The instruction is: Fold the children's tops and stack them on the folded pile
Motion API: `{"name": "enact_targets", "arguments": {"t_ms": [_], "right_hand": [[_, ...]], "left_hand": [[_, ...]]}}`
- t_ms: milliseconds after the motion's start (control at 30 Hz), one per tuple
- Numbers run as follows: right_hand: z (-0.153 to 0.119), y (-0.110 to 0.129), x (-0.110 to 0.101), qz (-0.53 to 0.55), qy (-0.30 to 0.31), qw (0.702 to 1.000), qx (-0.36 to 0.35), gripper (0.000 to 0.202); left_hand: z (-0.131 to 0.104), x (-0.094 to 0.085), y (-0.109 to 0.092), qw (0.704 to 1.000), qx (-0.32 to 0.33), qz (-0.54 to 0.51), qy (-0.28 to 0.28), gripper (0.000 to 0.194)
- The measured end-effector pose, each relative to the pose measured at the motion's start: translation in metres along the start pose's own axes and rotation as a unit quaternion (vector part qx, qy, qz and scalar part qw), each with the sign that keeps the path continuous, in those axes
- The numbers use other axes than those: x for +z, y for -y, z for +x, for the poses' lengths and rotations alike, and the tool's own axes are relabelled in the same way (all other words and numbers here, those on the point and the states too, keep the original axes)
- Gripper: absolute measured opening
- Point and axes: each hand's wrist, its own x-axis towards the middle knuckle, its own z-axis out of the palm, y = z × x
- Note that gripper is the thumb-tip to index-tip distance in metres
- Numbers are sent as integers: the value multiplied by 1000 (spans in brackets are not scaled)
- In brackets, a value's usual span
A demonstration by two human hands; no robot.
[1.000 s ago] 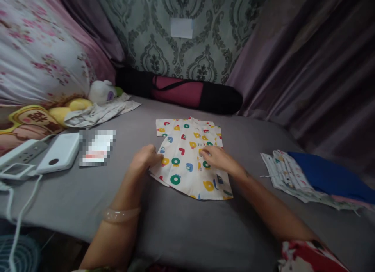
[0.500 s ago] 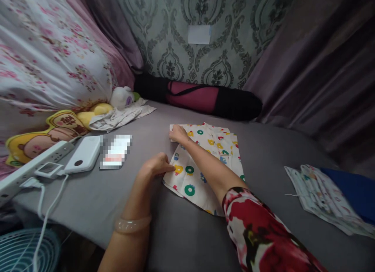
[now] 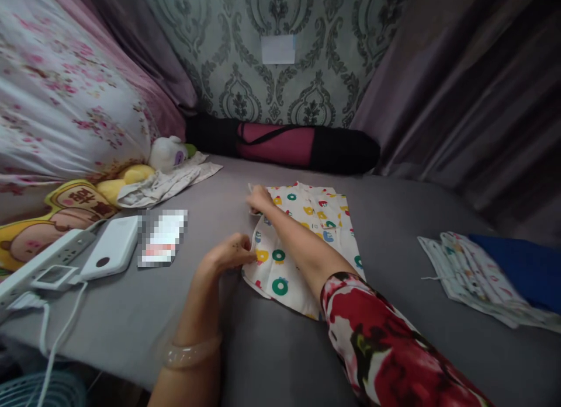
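Observation:
A small white garment (image 3: 302, 261), likely a child's shirt, lies spread on the grey bed sheet with green rings and red, yellow and blue figures printed on it. My right hand (image 3: 260, 199) crosses over it and is closed on the upper left corner, which looks like a sleeve. At the lower left edge, my left hand (image 3: 234, 252) pinches the same cloth between thumb and fingers. My right forearm, in a floral sleeve, hides part of the garment's middle and lower right.
Folded printed clothes (image 3: 477, 278) and a blue cloth (image 3: 512, 267) lie at the right. On the left are a power strip (image 3: 56, 258), a white power bank (image 3: 111, 249), a blurred-out phone (image 3: 163, 237) and plush toys (image 3: 166, 153). A long black-and-pink bag (image 3: 280, 144) lies along the wall.
The view has shifted slightly, so most things sit further left. Both hands keep their hold on the garment, and the corner at my right hand looks slightly bunched or lifted.

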Motion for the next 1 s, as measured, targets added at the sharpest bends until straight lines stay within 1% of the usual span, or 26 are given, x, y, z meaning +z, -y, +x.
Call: {"name": "enact_targets", "arguments": {"t_ms": [33,67,133,267,333,433,533,700,833,900,967,1000], "right_hand": [[0,-5,-8,76,-10,996,36,10],[-1,-9,-16,151,-17,986,68,6],[-5,-16,-34,256,-28,961,101,7],[-21,-25,-71,308,-52,945,91,14],[-29,-33,-85,328,-62,939,88,15],[-39,-50,-99,360,-71,927,79,15],[-45,-70,-106,393,-84,912,83,21],[-58,-97,-113,399,-112,906,88,38],[-70,-115,-113,389,-124,907,104,47],[-76,-125,-112,354,-135,917,122,46],[-83,-136,-112,279,-145,937,149,41],[-86,-141,-112,243,-148,944,166,38]], "left_hand": [[-2,0,-2,1000,5,-3,-2,20],[-5,0,-5,1000,11,-8,-4,21],[-12,-1,-12,999,22,-26,-9,23],[-23,-2,-24,997,40,-70,-5,27],[-26,-1,-29,994,52,-91,-3,28],[-26,4,-34,990,82,-119,8,26],[-25,11,-40,985,108,-135,18,22],[-21,23,-49,982,117,-147,37,20],[-17,31,-54,985,123,-117,38,26],[-16,32,-56,986,123,-98,52,33],[-15,33,-56,987,120,-89,61,41],[-14,33,-56,987,120,-88,56,44]]}}
